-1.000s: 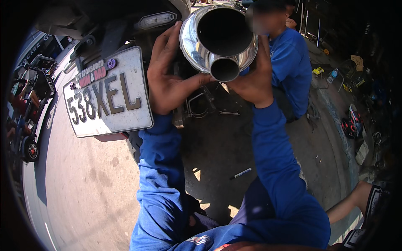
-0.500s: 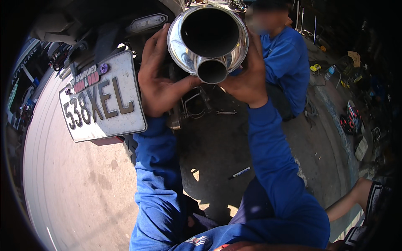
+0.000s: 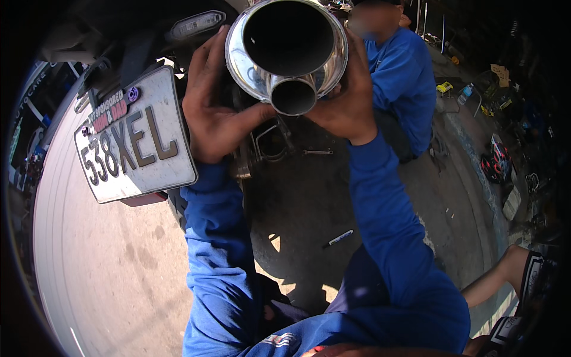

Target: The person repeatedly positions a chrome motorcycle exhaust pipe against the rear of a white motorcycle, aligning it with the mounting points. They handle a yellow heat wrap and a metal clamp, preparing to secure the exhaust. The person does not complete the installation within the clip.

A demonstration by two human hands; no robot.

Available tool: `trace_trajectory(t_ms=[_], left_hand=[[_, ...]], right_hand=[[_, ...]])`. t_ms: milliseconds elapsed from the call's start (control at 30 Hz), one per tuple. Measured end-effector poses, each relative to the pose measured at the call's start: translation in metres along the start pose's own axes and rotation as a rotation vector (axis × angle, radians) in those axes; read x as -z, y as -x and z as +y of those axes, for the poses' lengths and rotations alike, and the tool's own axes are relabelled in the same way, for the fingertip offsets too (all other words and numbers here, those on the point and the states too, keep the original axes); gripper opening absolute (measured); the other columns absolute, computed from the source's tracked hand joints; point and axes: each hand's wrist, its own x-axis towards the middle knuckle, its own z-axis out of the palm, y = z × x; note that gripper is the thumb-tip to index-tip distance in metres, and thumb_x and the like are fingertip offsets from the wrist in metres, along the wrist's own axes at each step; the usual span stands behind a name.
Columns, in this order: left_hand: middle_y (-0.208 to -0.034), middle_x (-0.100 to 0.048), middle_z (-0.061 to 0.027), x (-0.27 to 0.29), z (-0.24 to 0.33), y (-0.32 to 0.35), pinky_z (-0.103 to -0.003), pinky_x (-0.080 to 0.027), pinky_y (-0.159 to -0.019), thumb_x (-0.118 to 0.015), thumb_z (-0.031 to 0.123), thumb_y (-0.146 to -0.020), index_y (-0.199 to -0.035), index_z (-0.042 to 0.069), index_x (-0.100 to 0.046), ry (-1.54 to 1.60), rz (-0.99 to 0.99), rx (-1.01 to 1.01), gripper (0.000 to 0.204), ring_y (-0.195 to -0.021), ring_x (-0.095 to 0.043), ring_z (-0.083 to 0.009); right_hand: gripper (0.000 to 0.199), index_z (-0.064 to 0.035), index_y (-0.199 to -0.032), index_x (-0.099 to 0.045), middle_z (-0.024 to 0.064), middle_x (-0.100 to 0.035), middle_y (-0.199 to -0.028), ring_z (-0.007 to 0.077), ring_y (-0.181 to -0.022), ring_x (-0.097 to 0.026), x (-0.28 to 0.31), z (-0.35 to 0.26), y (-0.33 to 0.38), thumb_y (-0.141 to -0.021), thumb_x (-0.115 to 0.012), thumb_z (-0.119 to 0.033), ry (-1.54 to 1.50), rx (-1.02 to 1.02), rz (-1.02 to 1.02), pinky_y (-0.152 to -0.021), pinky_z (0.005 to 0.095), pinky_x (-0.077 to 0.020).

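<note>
A shiny chrome exhaust muffler [image 3: 262, 83] is held up between my two hands, its open end facing me. That end shows one large dark opening with a smaller round outlet below it. My left hand [image 3: 217, 113] wraps the left side, thumb reaching toward the small outlet. On the opposite side, my right hand [image 3: 348, 101] grips the muffler's lower right, some of its fingers hidden behind the metal. Close to my left hand hangs a white license plate [image 3: 137, 140] on the rear of a motorcycle, with a clear oblong signal lamp [image 3: 198, 24] above it.
Just beyond my right hand a person in a blue top [image 3: 404, 89] crouches. A wrench [image 3: 318, 152] and a marker pen [image 3: 339, 238] lie on the floor. A red and black helmet-like object [image 3: 496, 162] and a water bottle [image 3: 466, 93] are at right. Another person's leg [image 3: 499, 276] shows lower right.
The muffler and both my hands sit slightly higher and further left in the picture. The plate and floor items have also shifted left, so the view itself has turned a little.
</note>
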Motion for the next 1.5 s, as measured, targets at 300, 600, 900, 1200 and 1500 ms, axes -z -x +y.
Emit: trace_trajectory(t_ms=[300,600,900,1200,1500], left_hand=[[-0.137,-0.056,-0.0258,0.006,0.005,0.018,-0.043,-0.046,-0.108,-0.098,0.032,-0.061,-0.146,-0.007,-0.051,-0.092,-0.080,-0.027,0.105,-0.126,-0.059,-0.0362],[-0.139,-0.057,-0.0222,0.005,0.003,0.010,-0.042,-0.046,-0.109,-0.099,0.032,-0.062,-0.147,-0.006,-0.050,-0.077,-0.054,-0.037,0.105,-0.128,-0.059,-0.0326],[-0.141,-0.053,-0.0274,0.008,0.001,0.011,-0.045,-0.044,-0.110,-0.096,0.031,-0.062,-0.148,-0.006,-0.049,-0.064,-0.070,-0.017,0.104,-0.131,-0.055,-0.0371],[-0.144,-0.050,-0.0294,0.009,0.008,0.010,-0.047,-0.043,-0.112,-0.090,0.025,-0.064,-0.148,-0.007,-0.049,-0.130,-0.109,-0.008,0.098,-0.135,-0.052,-0.0403],[-0.150,-0.041,-0.0256,0.011,0.006,0.017,-0.045,-0.041,-0.114,-0.091,0.043,-0.070,-0.153,-0.007,-0.040,-0.264,-0.085,0.033,0.109,-0.139,-0.047,-0.0370]], right_hand=[[0.103,-0.0024,-0.144,-0.051,0.0173,-0.056,-0.133,0.0368,-0.127,-0.053,0.007,-0.001,0.016,-0.056,-0.099,-0.026,0.019,0.074,-0.026,-0.105,0.0463,-0.0446],[0.104,0.0063,-0.146,-0.046,0.0238,-0.052,-0.139,0.0418,-0.130,-0.051,0.020,0.001,0.009,-0.064,-0.096,-0.032,0.118,0.112,-0.120,-0.111,0.0486,-0.0398],[0.108,0.0005,-0.147,-0.047,0.0205,-0.053,-0.138,0.0399,-0.130,-0.051,0.009,0.001,0.012,-0.058,-0.099,-0.028,0.039,0.070,-0.064,-0.109,0.0485,-0.0417],[0.111,-0.0002,-0.149,-0.044,0.0218,-0.048,-0.139,0.0408,-0.134,-0.048,0.011,-0.004,0.011,-0.056,-0.099,-0.024,0.084,0.005,-0.113,-0.111,0.0475,-0.0415],[0.120,-0.0003,-0.156,-0.034,0.0223,-0.039,-0.147,0.0418,-0.140,-0.041,0.006,-0.004,0.016,-0.056,-0.097,-0.021,-0.054,-0.058,-0.134,-0.117,0.0481,-0.0344]])
